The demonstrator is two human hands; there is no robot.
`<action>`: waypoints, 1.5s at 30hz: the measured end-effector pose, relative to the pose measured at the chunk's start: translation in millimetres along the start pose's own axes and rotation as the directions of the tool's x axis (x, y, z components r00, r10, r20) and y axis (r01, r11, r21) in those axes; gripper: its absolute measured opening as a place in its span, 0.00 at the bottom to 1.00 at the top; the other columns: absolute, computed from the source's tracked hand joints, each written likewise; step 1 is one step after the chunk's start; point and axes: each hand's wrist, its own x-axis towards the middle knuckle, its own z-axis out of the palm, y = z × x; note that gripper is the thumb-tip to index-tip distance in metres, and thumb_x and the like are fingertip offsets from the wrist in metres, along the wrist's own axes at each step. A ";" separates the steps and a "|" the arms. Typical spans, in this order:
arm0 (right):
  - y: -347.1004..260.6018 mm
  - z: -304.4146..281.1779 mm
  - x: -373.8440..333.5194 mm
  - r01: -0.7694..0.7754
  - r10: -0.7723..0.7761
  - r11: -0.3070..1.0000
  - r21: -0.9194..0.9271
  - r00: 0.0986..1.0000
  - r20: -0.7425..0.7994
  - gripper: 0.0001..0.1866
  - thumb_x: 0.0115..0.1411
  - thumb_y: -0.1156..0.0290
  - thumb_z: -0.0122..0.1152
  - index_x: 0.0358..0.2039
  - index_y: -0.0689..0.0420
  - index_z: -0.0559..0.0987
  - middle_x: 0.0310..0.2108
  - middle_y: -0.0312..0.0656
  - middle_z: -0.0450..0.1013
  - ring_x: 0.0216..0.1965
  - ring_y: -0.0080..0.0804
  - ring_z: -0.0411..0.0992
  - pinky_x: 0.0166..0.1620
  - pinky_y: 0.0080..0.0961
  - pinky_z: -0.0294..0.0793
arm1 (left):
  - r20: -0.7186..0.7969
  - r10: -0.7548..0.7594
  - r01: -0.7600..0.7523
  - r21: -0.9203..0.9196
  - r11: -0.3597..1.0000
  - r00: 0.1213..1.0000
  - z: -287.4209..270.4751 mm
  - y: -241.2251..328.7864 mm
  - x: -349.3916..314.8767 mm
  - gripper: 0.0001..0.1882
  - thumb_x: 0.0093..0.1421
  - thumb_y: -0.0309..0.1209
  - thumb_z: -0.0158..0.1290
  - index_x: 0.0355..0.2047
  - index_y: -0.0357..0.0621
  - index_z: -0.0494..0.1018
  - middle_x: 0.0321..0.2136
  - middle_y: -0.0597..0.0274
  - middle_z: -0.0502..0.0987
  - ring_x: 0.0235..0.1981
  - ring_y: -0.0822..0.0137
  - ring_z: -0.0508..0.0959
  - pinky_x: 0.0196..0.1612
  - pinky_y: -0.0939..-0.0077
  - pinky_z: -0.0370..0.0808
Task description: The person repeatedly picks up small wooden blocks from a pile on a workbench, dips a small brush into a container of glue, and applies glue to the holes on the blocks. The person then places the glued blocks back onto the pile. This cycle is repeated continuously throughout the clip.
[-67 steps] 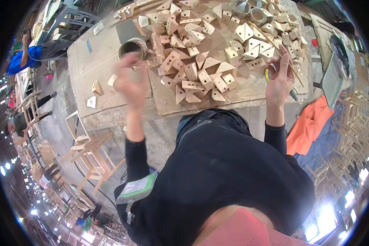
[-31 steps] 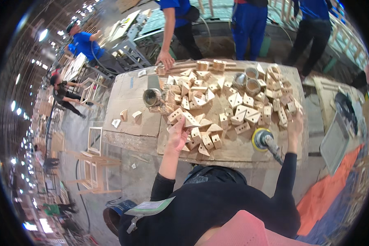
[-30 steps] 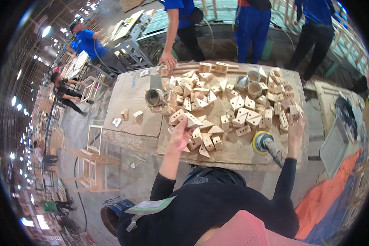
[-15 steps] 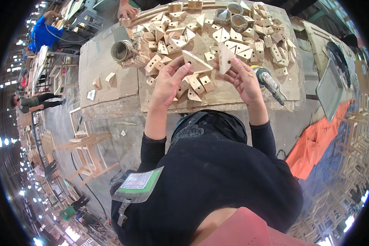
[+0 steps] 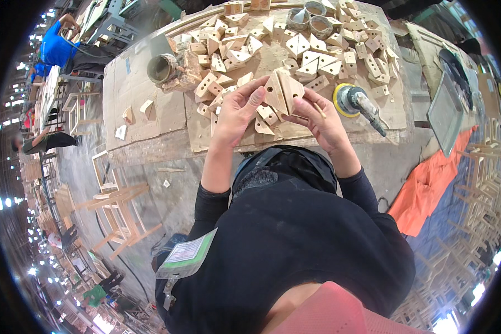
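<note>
My left hand (image 5: 238,116) is closed on a triangular wooden block (image 5: 273,93) with a drilled hole, thumb on its near face. A second triangular wooden block (image 5: 291,92), also drilled, is in my right hand (image 5: 327,125), its fingers wrapped round it. The two blocks meet side by side along their long edges, above the near middle of the workbench. A thin, light, stick-like piece (image 5: 320,111) shows at my right fingers; I cannot tell exactly what it is. Loose wooden corner blocks (image 5: 266,115) lie just below my hands.
A cardboard-covered workbench (image 5: 150,131) bears many more drilled blocks (image 5: 312,58). Right of my hands lies a power sander (image 5: 356,103) with a yellow-rimmed pad. Crusted round pots (image 5: 320,25) stand at the back, another pot (image 5: 162,68) at the left. Wooden chair frames (image 5: 117,209) stand on the floor.
The two blocks, held apart before, are now together in front of me. My right hand moved left and turned. Another person's hand at the bench's far left edge has gone from view.
</note>
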 end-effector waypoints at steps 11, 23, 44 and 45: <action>0.7 8.2 -6.2 0.105 -0.110 0.991 -0.083 0.992 -0.055 0.28 0.54 0.72 0.68 0.53 0.66 0.69 0.42 0.43 0.74 0.42 0.26 0.74 0.42 0.24 0.78 | -0.015 0.026 -0.024 0.132 0.991 1.000 15.4 -4.5 1.1 0.23 0.62 0.34 0.56 0.53 0.31 0.69 0.44 0.58 0.76 0.43 0.74 0.73 0.49 0.80 0.69; 10.2 -7.5 -16.3 0.220 -0.258 0.955 -0.197 0.946 -0.198 0.28 0.51 0.68 0.71 0.50 0.65 0.72 0.39 0.40 0.74 0.40 0.21 0.72 0.44 0.20 0.73 | 0.094 -0.014 -0.007 0.219 0.976 0.995 35.2 -9.5 6.4 0.24 0.60 0.27 0.57 0.54 0.30 0.66 0.46 0.55 0.74 0.46 0.70 0.74 0.50 0.77 0.70; 10.7 9.7 -3.4 0.191 -0.288 0.886 -0.423 0.941 -0.177 0.21 0.58 0.73 0.62 0.51 0.67 0.72 0.43 0.43 0.75 0.42 0.25 0.73 0.45 0.20 0.73 | 0.041 0.184 -0.187 0.320 0.929 0.982 -13.7 -38.3 -19.9 0.19 0.62 0.30 0.53 0.52 0.36 0.69 0.39 0.64 0.75 0.40 0.75 0.75 0.45 0.79 0.72; 14.0 13.2 1.8 0.191 -0.253 0.901 -0.389 0.961 -0.114 0.21 0.60 0.74 0.60 0.52 0.66 0.70 0.45 0.44 0.74 0.43 0.27 0.74 0.45 0.21 0.73 | -0.074 0.130 -0.110 0.236 0.966 0.989 -23.1 -37.6 -34.9 0.21 0.62 0.31 0.55 0.54 0.36 0.69 0.40 0.63 0.75 0.41 0.75 0.75 0.45 0.78 0.72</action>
